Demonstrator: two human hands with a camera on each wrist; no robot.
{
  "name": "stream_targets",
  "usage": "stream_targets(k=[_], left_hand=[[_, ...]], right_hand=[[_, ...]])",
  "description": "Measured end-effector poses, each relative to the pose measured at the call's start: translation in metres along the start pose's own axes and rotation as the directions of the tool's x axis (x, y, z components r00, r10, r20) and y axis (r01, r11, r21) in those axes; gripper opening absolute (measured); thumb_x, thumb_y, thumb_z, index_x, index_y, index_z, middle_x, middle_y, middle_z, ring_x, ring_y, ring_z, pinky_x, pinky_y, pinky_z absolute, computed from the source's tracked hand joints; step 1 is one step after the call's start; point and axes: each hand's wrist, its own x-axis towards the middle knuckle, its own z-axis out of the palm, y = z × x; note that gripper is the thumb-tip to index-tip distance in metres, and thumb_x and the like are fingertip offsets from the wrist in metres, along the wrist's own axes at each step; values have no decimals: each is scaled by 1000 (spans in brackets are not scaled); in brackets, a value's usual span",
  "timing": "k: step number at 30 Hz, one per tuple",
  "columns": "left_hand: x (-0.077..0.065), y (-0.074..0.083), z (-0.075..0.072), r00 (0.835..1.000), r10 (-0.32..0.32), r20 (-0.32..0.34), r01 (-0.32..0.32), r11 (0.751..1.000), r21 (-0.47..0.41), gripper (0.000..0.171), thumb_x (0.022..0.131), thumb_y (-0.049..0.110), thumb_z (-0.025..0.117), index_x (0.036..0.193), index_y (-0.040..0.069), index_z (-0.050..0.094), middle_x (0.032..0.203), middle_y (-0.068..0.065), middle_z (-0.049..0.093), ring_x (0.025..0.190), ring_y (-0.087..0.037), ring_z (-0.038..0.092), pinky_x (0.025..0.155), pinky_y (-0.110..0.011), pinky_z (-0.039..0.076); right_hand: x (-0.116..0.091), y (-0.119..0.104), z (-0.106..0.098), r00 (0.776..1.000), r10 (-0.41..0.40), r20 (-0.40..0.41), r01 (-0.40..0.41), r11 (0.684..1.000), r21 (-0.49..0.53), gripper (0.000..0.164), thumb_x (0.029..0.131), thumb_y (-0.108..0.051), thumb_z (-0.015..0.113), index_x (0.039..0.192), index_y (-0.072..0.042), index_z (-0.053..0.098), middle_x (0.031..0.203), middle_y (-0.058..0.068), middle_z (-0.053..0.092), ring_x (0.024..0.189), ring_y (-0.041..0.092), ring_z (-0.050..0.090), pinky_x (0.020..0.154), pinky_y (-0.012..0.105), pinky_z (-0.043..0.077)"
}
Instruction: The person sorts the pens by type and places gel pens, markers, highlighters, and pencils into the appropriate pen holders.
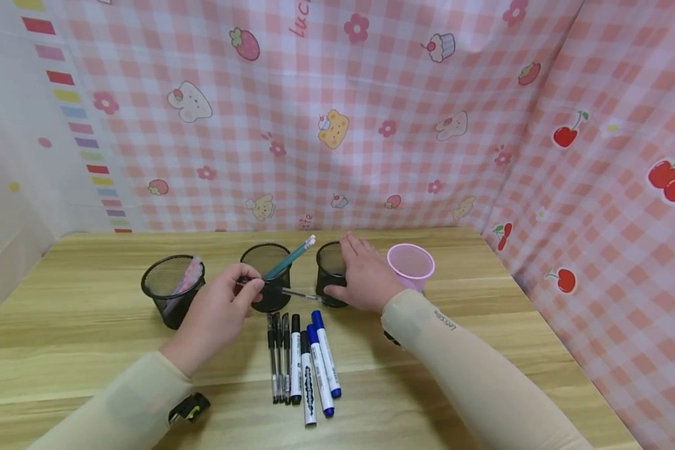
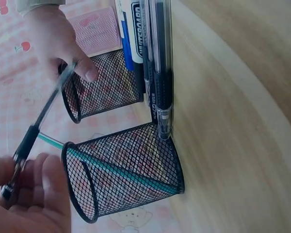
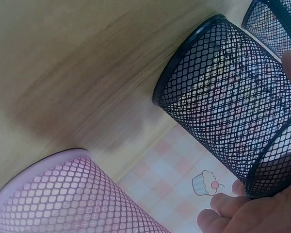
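Observation:
My left hand pinches a clear-barrelled gel pen with a black grip, held out level to the right. Its tip end points towards a black mesh pen holder. My right hand grips that holder at its rim and side, thumb in front and fingers behind; in the right wrist view the holder's mesh shows beside the fingertips. Just behind the left hand stands another black mesh pen holder with teal pencils leaning in it.
Several black gel pens and black and blue whiteboard markers lie in a row in front. At the left, a black mesh holder contains pinkish items. A pink mesh holder stands right of my right hand. Checked cloth hangs behind.

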Motion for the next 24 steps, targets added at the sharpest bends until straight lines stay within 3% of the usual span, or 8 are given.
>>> stream_targets(k=[4,8,12,19,24], left_hand=[[2,2,4,989,35,-143,-43,998,-55,18,110,23,57,121,8,59,103,-12,72,85,-24,68,66,-25,56],[6,4,10,963,70,-259,-114,981,-158,28,108,16,61,127,1,48,102,-15,71,89,-29,69,68,-20,55],[10,4,15,934,101,-342,-176,965,-195,29,107,12,62,125,-2,44,96,-16,72,82,-25,67,64,-19,51],[18,6,23,900,86,-428,-216,940,-265,26,105,9,64,118,-3,45,94,-19,70,75,-7,63,65,-17,53],[24,7,29,899,50,-435,-199,932,-304,27,105,11,64,119,-2,44,99,-22,71,74,-9,65,65,-19,55]], right_hand=[[1,0,0,1000,3,-3,-3,1000,2,109,95,-63,69,167,1,17,176,21,15,162,40,21,133,50,20],[0,-1,0,1000,6,-2,-6,1000,0,109,96,-63,68,168,0,17,176,20,15,162,40,21,133,49,21],[-1,0,1,1000,3,0,-3,1000,1,109,96,-64,67,168,0,15,176,20,13,162,39,21,133,49,20],[0,1,2,1000,6,-4,-7,1000,-5,110,96,-65,67,168,-1,15,177,19,13,163,39,20,133,48,19],[0,0,3,1000,15,-1,-15,1000,-9,110,96,-65,66,168,-1,15,177,19,13,163,39,20,133,49,20]])
